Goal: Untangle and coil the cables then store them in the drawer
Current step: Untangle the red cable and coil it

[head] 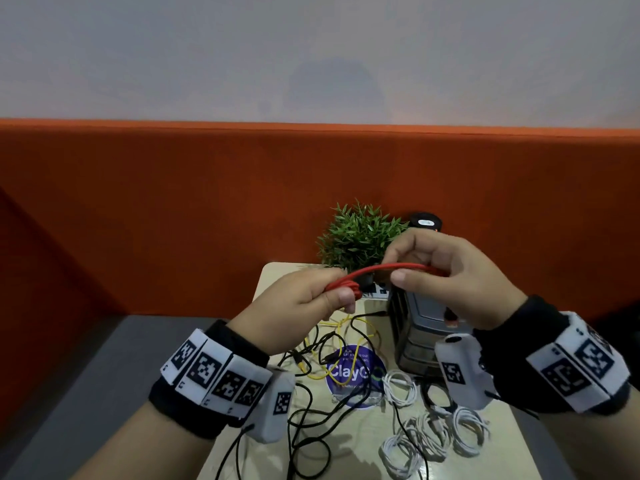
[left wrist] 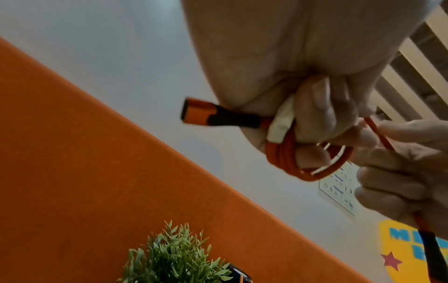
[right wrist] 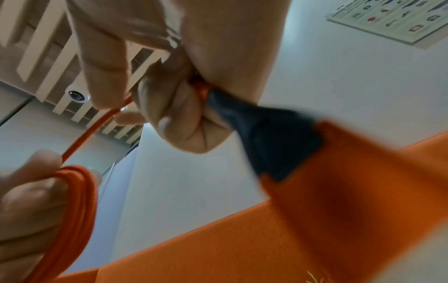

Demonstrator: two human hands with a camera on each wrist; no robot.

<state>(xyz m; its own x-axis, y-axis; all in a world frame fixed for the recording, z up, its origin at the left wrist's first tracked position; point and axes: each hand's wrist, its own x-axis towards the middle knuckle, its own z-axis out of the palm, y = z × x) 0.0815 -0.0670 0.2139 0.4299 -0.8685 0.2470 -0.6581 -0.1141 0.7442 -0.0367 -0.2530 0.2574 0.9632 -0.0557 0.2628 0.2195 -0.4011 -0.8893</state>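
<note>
Above the small table [head: 277,271], in front of the orange partition [head: 173,209]: both hands raised, working one red cable [head: 381,268].

L hand [head: 294,306]: fingers curled round a tight coil of the red cable, several turns stacked; thumb pressed along the bundle. L wrist view shows the coil [left wrist: 286,159] looped about the fingers [left wrist: 312,114], w/ one orange-and-black plug [left wrist: 208,114] sticking out to the side of the palm.

R hand [head: 450,278]: thumb and forefinger pinch the free run of the cable just beside the coil; remaining fingers curled in. R wrist view: second plug [right wrist: 278,137] (black boot, orange body, blurred) protrudes from under the curled fingers [right wrist: 174,118]; thin red strand [right wrist: 80,141] runs from the pinch to the coil in the other hand. A short span of cable arcs between the two hands, clear of the table.

On the table below: black cable [head: 311,420] and yellow cable [head: 346,327] loose and intertwined, approx. centre, partly over a purple round sticker [head: 349,362]. White cables [head: 433,438] in several coiled bundles, near-R part of the table. Grey drawer unit [head: 419,334] stands at R, behind the R wrist; can't tell if any drawer is open. Small green plant [head: 360,237] at the far edge, dark device [head: 425,221] just beside it.
</note>
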